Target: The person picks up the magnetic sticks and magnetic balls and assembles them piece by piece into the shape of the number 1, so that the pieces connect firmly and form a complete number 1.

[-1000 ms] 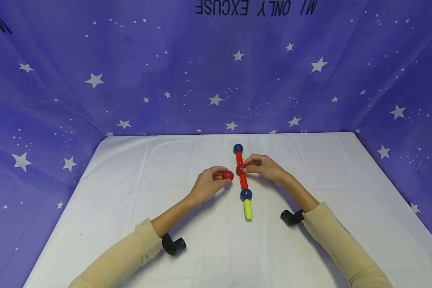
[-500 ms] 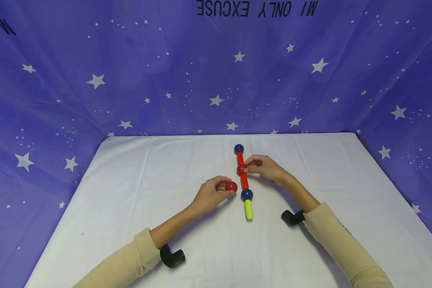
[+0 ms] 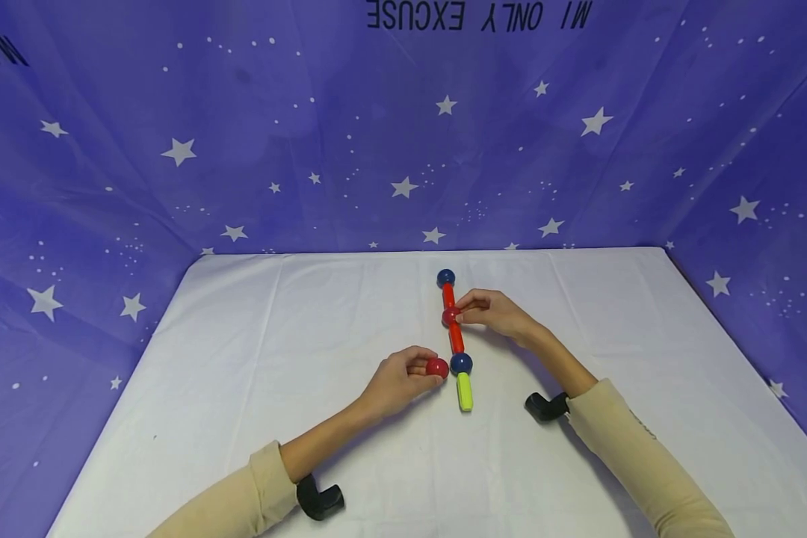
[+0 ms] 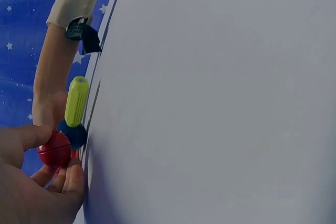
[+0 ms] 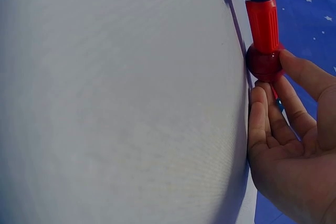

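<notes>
A straight chain of toy rods and balls lies on the table, running away from me. Its far end is a blue ball (image 3: 446,278), followed by a red rod (image 3: 448,294), a red ball (image 3: 450,317), a second red rod (image 3: 456,338), another blue ball (image 3: 461,364) and a yellow-green rod (image 3: 465,392) at the near end. My right hand (image 3: 501,314) pinches the chain's red ball between thumb and fingers. Left of the near blue ball, my left hand (image 3: 398,381) holds a loose red ball (image 3: 437,368); whether the two balls touch I cannot tell.
White cloth covers the table (image 3: 255,321). A purple star-printed curtain (image 3: 350,134) stands behind it and along both sides. Black curved pieces (image 3: 320,499) hang at both wrists, close to the cloth.
My left hand has carried the loose red ball toward me and slightly right, from beside the upper chain to beside the near blue ball. The right hand keeps its place.
</notes>
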Demonstrator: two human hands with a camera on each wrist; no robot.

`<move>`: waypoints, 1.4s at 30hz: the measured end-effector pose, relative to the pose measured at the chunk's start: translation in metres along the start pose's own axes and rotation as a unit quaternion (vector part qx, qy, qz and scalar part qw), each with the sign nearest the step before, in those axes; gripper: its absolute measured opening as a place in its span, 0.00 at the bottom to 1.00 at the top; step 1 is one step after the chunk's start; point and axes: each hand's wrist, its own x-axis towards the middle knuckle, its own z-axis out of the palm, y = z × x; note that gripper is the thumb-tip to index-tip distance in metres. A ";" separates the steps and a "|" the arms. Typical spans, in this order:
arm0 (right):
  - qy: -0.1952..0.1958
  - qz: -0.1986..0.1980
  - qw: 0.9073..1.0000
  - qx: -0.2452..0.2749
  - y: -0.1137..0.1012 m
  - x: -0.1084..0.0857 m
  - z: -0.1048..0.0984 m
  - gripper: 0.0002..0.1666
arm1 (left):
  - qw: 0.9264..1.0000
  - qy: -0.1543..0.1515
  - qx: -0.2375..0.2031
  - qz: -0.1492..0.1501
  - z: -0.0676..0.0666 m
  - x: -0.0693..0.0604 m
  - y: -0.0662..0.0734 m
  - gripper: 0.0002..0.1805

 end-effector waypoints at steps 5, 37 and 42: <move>0.002 0.002 1.000 -0.002 0.000 0.000 0.000 0.15 | 1.000 -0.008 -0.003 0.001 0.003 -0.003 -0.002 0.19; 0.003 0.002 1.000 0.001 -0.003 -0.002 0.002 0.17 | 0.999 -0.036 -0.016 0.005 0.010 -0.014 -0.001 0.19; 0.003 0.004 1.000 0.002 -0.003 -0.002 0.002 0.18 | 0.999 -0.038 -0.020 0.006 0.011 -0.014 -0.002 0.19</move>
